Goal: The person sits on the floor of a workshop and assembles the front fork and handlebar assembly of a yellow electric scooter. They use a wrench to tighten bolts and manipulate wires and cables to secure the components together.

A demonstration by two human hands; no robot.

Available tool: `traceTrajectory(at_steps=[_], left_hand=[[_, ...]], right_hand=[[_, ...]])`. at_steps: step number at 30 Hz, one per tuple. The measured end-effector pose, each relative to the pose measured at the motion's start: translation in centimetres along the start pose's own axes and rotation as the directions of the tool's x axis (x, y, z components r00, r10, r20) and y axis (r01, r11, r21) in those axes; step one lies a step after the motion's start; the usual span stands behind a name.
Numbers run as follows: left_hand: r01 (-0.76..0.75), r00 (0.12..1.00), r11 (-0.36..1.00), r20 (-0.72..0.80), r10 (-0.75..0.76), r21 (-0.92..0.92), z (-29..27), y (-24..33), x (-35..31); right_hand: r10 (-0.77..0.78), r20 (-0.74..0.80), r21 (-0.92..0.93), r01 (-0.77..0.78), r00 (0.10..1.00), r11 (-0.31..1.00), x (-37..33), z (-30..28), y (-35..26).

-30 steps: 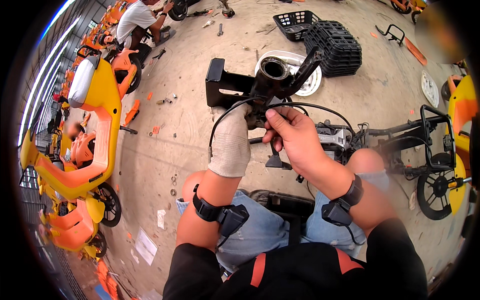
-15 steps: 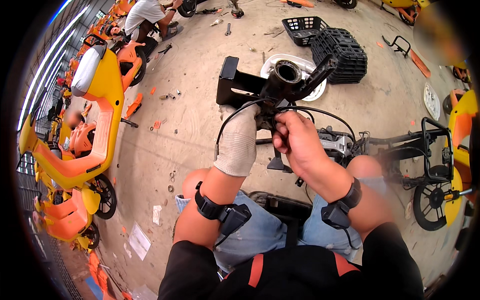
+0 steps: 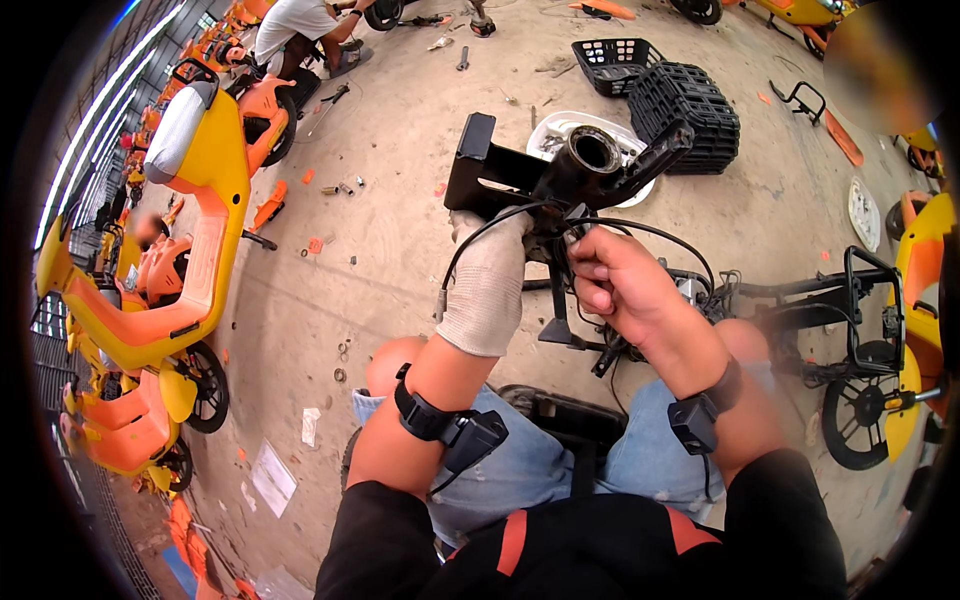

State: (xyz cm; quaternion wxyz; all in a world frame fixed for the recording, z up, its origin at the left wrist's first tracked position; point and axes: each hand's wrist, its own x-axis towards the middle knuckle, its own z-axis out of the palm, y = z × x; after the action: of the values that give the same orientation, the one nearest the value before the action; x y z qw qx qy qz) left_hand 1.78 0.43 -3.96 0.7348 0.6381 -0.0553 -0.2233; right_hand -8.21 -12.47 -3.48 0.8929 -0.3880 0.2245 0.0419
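Note:
A black metal scooter frame (image 3: 560,182) with a round open tube end rises in front of me, tilted toward me. My left hand (image 3: 488,265), in a pale knitted glove, is wrapped round it under the flat bracket; the fingers are mostly hidden by metal. My bare right hand (image 3: 612,268) is closed in a pinch beside the frame, just below the tube. Its fingertips meet a small greyish piece, too small to name. Black cables (image 3: 665,234) loop past both hands, one hanging over the left glove.
Black plastic baskets (image 3: 685,120) are stacked beyond the frame, beside a white tray (image 3: 555,125) with small parts. Yellow-orange scooters (image 3: 225,225) stand at left. A stripped chassis (image 3: 800,300) lies at right. A wrench (image 3: 463,58) is on the floor; a person (image 3: 300,35) crouches far left.
The frame and both hands have shifted slightly right. My right hand has turned a little, and a small greyish piece now shows at its fingertips.

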Motion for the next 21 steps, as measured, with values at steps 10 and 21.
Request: traceTrajectory(at_steps=[10, 21], left_hand=[[0.170, 0.977, 0.982, -0.115, -0.178, -0.076, 0.0, 0.0, 0.6], [0.124, 0.988, 0.976, -0.074, -0.139, -0.178, 1.2, 1.9, -0.7]], right_hand=[[0.089, 0.016, -0.207, -0.083, 0.996, 0.975, -2.2, -1.5, -1.2], [-0.276, 0.051, -0.972, 0.111, 0.960, 0.207, -2.9, -1.5, -0.7]])
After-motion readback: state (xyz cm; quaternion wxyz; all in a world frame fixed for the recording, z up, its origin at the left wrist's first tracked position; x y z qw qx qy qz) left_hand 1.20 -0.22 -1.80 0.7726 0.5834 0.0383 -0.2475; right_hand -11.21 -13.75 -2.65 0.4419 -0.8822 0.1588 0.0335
